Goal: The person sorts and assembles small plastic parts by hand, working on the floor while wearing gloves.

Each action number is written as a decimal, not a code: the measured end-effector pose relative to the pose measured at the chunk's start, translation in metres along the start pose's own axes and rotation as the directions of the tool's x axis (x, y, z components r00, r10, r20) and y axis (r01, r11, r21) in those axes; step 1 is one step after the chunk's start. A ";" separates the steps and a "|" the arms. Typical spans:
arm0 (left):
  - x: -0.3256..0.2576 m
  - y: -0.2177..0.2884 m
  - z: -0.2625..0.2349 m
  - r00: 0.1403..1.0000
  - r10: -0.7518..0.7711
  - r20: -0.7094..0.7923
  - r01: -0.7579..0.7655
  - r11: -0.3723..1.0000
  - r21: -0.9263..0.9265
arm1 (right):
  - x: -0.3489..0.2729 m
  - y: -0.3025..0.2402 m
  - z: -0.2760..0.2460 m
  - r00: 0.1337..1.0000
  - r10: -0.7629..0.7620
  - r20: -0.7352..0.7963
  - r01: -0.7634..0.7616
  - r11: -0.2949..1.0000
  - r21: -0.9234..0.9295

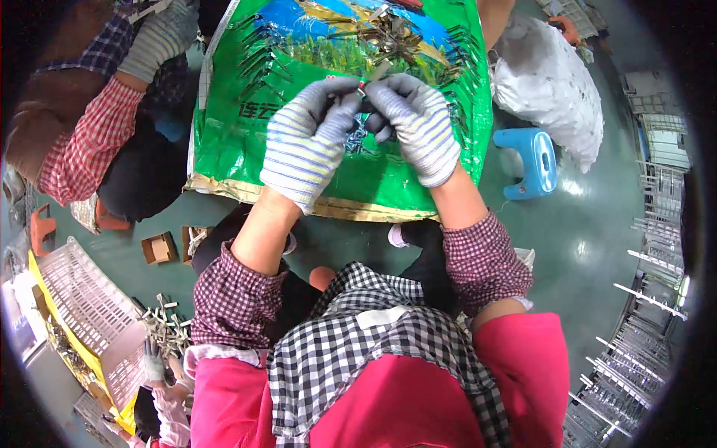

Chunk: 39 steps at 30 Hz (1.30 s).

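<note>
Both my hands wear white gloves with blue stripes and greyed fingertips. They meet over a table covered with a green printed plastic sack [231, 153]. My left hand [308, 142] pinches a small part with a bit of red showing at its fingertips. My right hand [417, 123] pinches the same spot, where a short flat metal strip [379, 71] sticks up; most of the part is hidden by fingers. Between my hands lies a small heap of tiny shiny pieces [357, 138]. Beyond them is a pile of loose metal parts [393, 37].
Slim metal pieces [261, 56] lie in a row on the left, with more [464, 56] on the right. A co-worker's gloved hand [160, 41] is at far left. Right of the table stand a blue stool [529, 163] and a white sack [549, 82]. Crates [89, 299] stand lower left.
</note>
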<state>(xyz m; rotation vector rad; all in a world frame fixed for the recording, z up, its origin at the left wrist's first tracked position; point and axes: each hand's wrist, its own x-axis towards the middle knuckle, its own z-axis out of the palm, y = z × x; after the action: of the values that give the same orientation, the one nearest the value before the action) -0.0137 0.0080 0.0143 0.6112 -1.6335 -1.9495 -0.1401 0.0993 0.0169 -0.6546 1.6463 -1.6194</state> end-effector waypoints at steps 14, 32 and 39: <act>0.007 0.001 -0.019 0.996 -0.019 -0.087 0.028 0.994 0.104 | 0.007 0.026 -0.012 0.986 0.006 0.165 0.164 0.046 -0.985; 0.004 0.000 -0.017 0.993 -0.105 0.060 0.091 0.976 0.197 | 0.004 0.006 -0.010 0.968 -0.001 0.251 0.032 0.993 -0.116; 0.002 -0.002 -0.017 0.996 -0.060 0.061 0.045 0.974 0.223 | 0.002 0.005 0.000 0.978 -0.009 0.208 0.067 0.960 -0.272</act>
<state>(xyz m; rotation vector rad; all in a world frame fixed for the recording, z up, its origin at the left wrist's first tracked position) -0.0049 -0.0063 0.0092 0.6864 -1.9116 -1.8562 -0.1407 0.0975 0.0116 -0.9682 1.7289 -1.3064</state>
